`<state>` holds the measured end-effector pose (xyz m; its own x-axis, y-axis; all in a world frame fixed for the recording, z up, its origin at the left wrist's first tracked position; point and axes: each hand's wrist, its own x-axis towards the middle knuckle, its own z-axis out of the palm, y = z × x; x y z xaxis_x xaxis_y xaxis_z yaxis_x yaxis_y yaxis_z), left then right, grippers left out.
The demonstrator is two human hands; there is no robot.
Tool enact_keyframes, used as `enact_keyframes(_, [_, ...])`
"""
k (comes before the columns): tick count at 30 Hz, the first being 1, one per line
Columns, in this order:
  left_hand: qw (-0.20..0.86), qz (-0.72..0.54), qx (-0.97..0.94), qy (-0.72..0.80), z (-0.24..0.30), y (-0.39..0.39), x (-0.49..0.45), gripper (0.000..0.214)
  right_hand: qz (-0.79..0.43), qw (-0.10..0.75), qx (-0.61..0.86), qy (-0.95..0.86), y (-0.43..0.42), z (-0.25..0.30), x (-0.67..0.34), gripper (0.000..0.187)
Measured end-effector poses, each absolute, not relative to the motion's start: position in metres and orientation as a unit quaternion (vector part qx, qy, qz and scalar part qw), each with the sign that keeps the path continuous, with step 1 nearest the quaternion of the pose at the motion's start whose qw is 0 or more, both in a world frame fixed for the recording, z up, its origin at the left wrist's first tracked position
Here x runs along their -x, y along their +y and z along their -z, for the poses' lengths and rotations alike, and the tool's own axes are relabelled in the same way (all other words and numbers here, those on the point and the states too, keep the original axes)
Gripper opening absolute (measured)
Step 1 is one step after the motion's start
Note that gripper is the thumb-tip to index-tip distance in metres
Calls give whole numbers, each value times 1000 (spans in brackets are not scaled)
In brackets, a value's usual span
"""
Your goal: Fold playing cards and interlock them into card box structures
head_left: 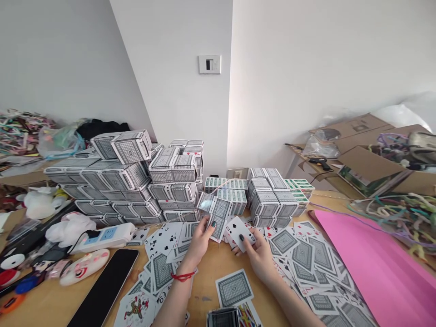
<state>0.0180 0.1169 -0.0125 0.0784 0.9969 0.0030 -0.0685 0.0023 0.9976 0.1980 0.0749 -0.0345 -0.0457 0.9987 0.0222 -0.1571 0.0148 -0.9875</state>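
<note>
Above the wooden table, my left hand (200, 243) pinches grey-backed playing cards (220, 217); they lie crosswise over each other, backs up. A red string bracelet circles that wrist. Just right of it, my right hand (258, 254) grips a two of spades (237, 230) face up, thumb on its front. Whether a second card lies under it, I cannot tell. Loose cards (308, 261) spread to the right of my right hand, and another pile (161, 268) lies by my left forearm. A face-down card (235, 288) rests between my forearms.
Blocks built from cards (126, 177) are stacked at the back left, and more card blocks (272, 200) stand back right beside green-white card boxes (226, 184). A black phone (105, 286), white power strip (105, 236), pink sheet (378, 263) and cardboard box (371, 177) lie around.
</note>
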Motion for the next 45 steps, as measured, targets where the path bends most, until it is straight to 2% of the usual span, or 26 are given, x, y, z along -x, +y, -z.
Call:
enact_keyframes(14, [545, -492, -510, 449, 19, 118, -14, 34, -527, 530, 445, -494, 73, 25, -198, 28])
enact_keyframes(27, [485, -483, -545, 484, 14, 115, -20, 26, -542, 409, 486, -550, 74, 39, -196, 28])
enact_keyframes(35, [573, -451, -498, 470, 18, 112, -22, 40, -560, 380, 497, -543, 79, 37, -203, 26])
enact_keyframes(38, [567, -439, -508, 477, 16, 110, -23, 42, -569, 361, 494, -550, 79, 35, -205, 27])
enact_keyframes(45, [529, -436, -536, 493, 18, 111, -25, 37, -548, 386, 497, -551, 80, 35, -206, 23])
